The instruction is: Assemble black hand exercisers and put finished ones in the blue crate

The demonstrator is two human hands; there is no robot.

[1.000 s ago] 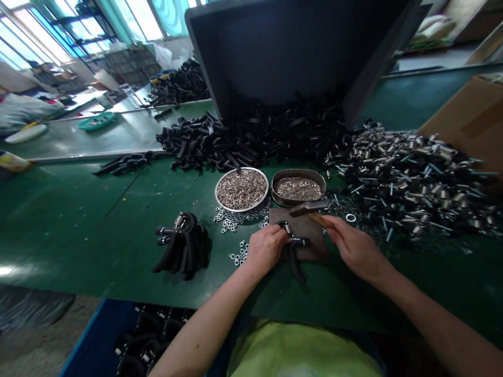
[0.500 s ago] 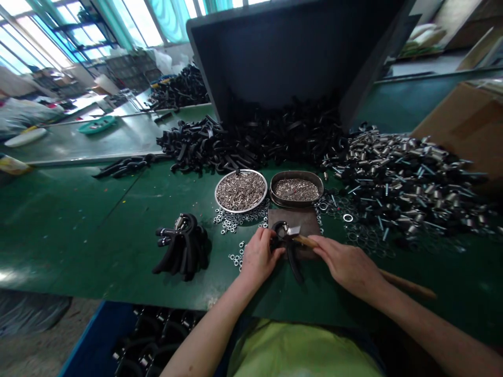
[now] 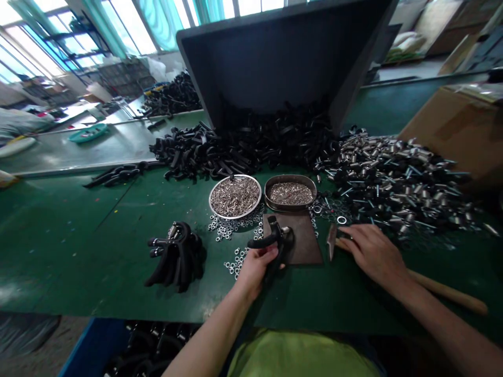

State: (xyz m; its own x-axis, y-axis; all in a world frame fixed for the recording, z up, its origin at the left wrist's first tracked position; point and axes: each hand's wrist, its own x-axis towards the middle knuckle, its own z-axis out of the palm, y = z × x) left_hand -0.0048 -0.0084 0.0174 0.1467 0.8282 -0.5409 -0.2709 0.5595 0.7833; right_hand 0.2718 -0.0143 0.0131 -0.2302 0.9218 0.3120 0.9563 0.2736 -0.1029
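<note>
My left hand point(image 3: 256, 267) is closed round a black hand-grip exerciser point(image 3: 275, 243), held up over the left edge of a dark metal plate point(image 3: 302, 246) on the green table. My right hand point(image 3: 373, 254) rests on the wooden handle of a hammer point(image 3: 432, 285) lying on the table to the right of the plate, fingers curled over it near the metal head point(image 3: 330, 241). Small nuts point(image 3: 236, 259) lie scattered just left of my left hand.
A round dish of metal pins point(image 3: 234, 196) and an oval tin of small parts point(image 3: 290, 192) stand behind the plate. A stack of finished grippers point(image 3: 176, 256) lies at left. Black handles point(image 3: 251, 146) spill from a dark bin point(image 3: 275, 57); springs and bolts point(image 3: 401, 178) are heaped at right, beside a cardboard box point(image 3: 459, 131).
The hammer has come off the gripper and now lies flat on the table to the right. My left hand has lifted and turned the gripper up from the plate.
</note>
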